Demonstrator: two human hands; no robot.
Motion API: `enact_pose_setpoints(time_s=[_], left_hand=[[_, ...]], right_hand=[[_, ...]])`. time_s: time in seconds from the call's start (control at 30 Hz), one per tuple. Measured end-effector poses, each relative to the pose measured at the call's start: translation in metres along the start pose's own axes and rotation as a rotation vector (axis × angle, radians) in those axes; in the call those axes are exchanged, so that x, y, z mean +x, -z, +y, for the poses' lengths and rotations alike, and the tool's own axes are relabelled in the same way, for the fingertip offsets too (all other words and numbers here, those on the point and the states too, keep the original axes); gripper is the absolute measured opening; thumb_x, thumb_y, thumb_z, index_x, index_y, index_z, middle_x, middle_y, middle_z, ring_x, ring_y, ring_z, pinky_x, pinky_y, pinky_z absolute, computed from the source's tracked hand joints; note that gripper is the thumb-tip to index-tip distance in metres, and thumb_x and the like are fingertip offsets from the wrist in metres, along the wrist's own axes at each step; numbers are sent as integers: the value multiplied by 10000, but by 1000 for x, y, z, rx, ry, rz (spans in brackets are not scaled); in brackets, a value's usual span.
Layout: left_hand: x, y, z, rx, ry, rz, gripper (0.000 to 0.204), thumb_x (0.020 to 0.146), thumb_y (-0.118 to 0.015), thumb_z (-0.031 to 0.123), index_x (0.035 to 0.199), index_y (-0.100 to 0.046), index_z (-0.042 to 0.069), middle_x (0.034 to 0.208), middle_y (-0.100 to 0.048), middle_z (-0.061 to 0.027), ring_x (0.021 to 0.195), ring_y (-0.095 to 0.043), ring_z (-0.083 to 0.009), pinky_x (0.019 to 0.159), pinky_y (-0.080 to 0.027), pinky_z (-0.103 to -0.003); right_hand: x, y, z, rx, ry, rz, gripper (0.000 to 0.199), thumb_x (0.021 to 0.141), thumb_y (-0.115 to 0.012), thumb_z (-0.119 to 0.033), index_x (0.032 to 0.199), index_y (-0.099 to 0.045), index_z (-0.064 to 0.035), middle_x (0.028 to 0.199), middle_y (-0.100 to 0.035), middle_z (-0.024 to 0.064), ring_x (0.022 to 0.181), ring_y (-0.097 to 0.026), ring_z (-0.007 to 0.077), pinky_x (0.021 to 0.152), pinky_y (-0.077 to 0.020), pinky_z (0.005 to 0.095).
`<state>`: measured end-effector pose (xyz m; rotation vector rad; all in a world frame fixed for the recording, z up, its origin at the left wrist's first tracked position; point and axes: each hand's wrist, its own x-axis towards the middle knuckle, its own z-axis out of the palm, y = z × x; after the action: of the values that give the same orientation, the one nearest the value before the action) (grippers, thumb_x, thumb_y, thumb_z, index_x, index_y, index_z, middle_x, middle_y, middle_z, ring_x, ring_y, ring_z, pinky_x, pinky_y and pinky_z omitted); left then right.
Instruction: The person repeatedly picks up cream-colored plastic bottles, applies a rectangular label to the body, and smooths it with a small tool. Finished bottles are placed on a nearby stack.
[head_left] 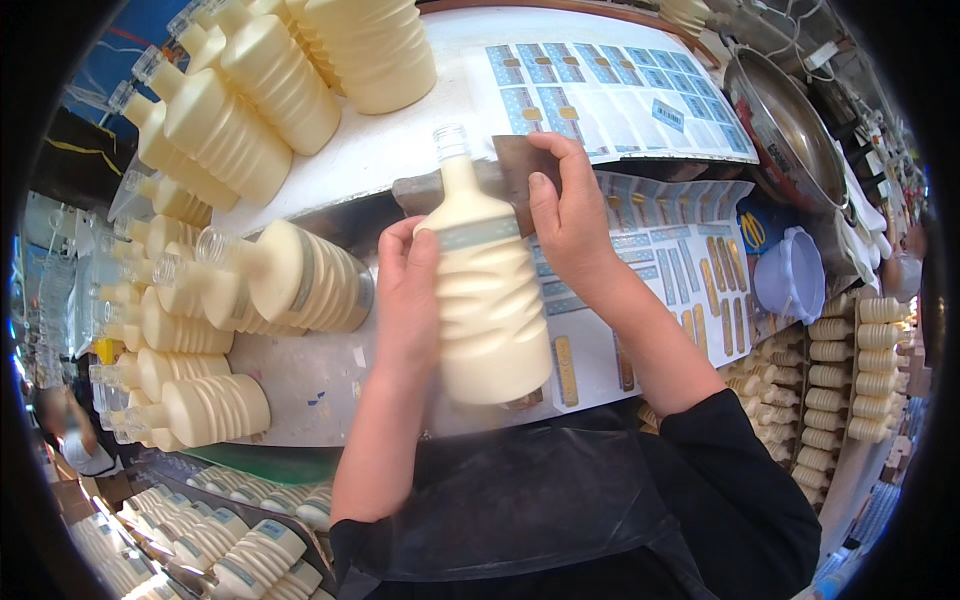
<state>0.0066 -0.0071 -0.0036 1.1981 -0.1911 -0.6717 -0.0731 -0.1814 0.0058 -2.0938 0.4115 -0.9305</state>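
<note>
We see the left hand (408, 290) gripping a cream ribbed bottle (487, 300) upright above the surface (310, 385); right hand (568, 215) closed on a flat scraper (520, 165). Neck band label on; body bare. Sticker sheets (640, 270) beside it, more bottles (290, 280) waiting.

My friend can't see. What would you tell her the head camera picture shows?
Two bare hands hold up a cream ribbed bottle: the left hand grips its side and the right hand presses by its neck band. More cream bottles lie on the white table, beside sticker sheets.
</note>
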Motion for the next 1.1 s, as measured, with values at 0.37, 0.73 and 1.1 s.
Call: enact_pose_setpoints(time_s=[0.37, 0.73, 1.1], left_hand=[[-4, -4, 4, -156, 27, 35, 248, 1102, -515, 228, 1277, -518, 53, 1177, -619, -68, 1066, -603, -135, 942, -529, -324], [-21, -26, 16, -202, 45, 85, 261, 1110, -486, 267, 1284, -512, 74, 1165, -618, -62, 1061, -601, -134, 943, -509, -326], [-4, -10, 0, 332, -66, -4, 457, 1066, -544, 371, 1370, -452, 42, 1232, -589, -124, 1071, -589, -165, 953, -500, -340]], right_hand=[[3, 9, -16, 79, -7, 82, 369, 973, -500, -52, 1336, -498, 18, 1332, -555, 220, 1235, -562, 393, 1075, -441, 445], [20, -25, -79, -221, 99, -166, 417, 921, -590, -57, 1307, -451, 15, 1235, -528, 241, 1067, -611, 449, 911, -508, 512], [12, -6, -47, -207, 49, -86, 405, 938, -575, -46, 1330, -473, -24, 1260, -539, 230, 1154, -584, 444, 977, -487, 495]])
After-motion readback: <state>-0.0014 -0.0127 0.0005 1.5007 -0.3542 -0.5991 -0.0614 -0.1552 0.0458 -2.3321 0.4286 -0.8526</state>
